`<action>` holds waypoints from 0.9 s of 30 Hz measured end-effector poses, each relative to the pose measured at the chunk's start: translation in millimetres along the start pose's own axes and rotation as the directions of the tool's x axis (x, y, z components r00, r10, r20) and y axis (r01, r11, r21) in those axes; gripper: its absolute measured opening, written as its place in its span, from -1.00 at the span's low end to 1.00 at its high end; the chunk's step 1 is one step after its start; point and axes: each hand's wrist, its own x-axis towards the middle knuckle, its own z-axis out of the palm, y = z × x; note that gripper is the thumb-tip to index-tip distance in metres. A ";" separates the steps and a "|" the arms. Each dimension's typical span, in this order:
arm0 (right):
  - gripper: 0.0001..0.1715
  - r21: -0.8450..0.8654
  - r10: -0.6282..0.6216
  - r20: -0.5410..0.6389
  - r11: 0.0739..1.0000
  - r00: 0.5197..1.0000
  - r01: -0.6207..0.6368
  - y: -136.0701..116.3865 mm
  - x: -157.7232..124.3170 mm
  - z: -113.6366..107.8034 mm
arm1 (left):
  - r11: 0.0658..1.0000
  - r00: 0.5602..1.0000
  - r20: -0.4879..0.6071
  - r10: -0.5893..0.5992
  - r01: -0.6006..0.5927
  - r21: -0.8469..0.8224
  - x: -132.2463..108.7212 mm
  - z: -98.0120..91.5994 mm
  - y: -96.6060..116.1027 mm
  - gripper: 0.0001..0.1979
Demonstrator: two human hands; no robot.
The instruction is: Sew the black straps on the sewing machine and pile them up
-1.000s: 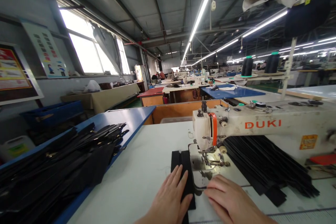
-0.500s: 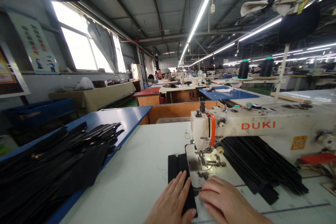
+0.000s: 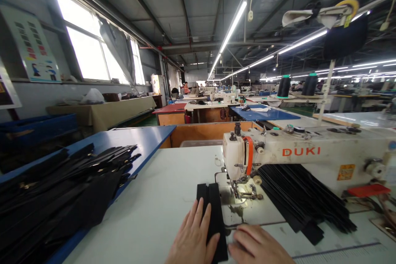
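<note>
A black fabric strip (image 3: 216, 210) with a lengthwise fold or seam lies flat on the pale tabletop, just left of the machine's metal plate. My left hand (image 3: 194, 235) rests flat on its left side, fingers spread and pointing forward. My right hand (image 3: 258, 243) lies on the table near the strip's lower right edge, its fingers bent and close together; whether its fingertips touch the strip is hard to tell. The white sewing machine (image 3: 269, 148) stands beyond my right hand, its needle area right of the strip's far end. No fabric shows under the presser foot.
Black strips (image 3: 306, 198) lie in a stack under the machine arm. A blue table (image 3: 154, 134) at the left bears a heap of black pieces (image 3: 77, 189). Two black thread cones (image 3: 284, 86) stand behind the machine. A ruler scale (image 3: 343, 251) runs along the table's right front.
The view has shifted slightly. My left hand has slid a little left and toward me on the strip, and my right hand has moved slightly nearer the table's front.
</note>
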 end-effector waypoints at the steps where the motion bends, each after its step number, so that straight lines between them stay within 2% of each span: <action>1: -0.86 -0.039 0.006 0.033 0.999 0.999 -0.005 1.9 1.6 1.2 | 1.000 1.000 -0.003 -0.001 0.001 -0.006 0.4 1.4 -0.4 -0.41; 2: -0.87 -0.056 0.020 0.091 0.998 0.996 -0.015 2.8 3.4 2.9 | 1.000 1.000 -0.006 0.000 0.000 -0.013 0.9 2.9 -0.7 -0.41; 4: -0.76 -0.026 0.047 0.274 0.999 0.961 -0.042 1.9 8.7 5.4 | 1.000 1.000 -0.020 0.006 -0.007 -0.025 1.9 6.6 -1.8 -0.43; 7: -0.52 0.079 0.119 0.531 0.979 0.839 -0.189 -2.5 21.5 2.7 | 0.998 0.997 -0.072 0.036 -0.039 -0.045 3.0 12.9 -4.1 -0.46; 10: -0.46 0.124 0.215 0.629 0.921 0.747 -0.370 -5.2 33.1 -5.2 | 0.995 0.992 -0.106 0.065 -0.073 -0.067 5.3 13.8 -2.6 -0.47; 13: -0.46 0.134 0.250 0.654 0.890 0.714 -0.435 -3.9 36.4 -12.8 | 0.995 0.998 -0.029 0.051 -0.053 -0.081 10.2 3.8 6.1 -0.48; 16: -0.49 0.121 0.282 0.624 0.887 0.729 -0.446 0.9 31.7 -19.0 | 0.997 0.999 0.047 0.021 -0.018 -0.075 15.2 -10.9 16.8 -0.47; 20: -0.50 0.117 0.322 0.477 0.899 0.818 -0.423 6.8 18.8 -21.6 | 0.999 0.991 0.133 -0.022 0.028 -0.039 18.5 -20.9 23.7 -0.45; 22: -0.52 0.131 0.290 0.415 0.919 0.862 -0.372 7.0 11.6 -15.7 | 0.999 0.990 0.135 -0.033 0.038 -0.034 19.5 -20.6 24.2 -0.46; 25: -0.67 0.165 0.167 0.339 0.958 0.926 -0.233 4.5 2.0 2.7 | 0.998 0.992 0.119 -0.039 0.043 -0.037 20.5 -17.2 23.7 -0.46; 27: -0.70 0.169 0.114 0.316 0.970 0.942 -0.174 2.8 -2.1 14.4 | 0.998 0.993 0.113 -0.043 0.047 -0.032 20.6 -14.3 22.9 -0.46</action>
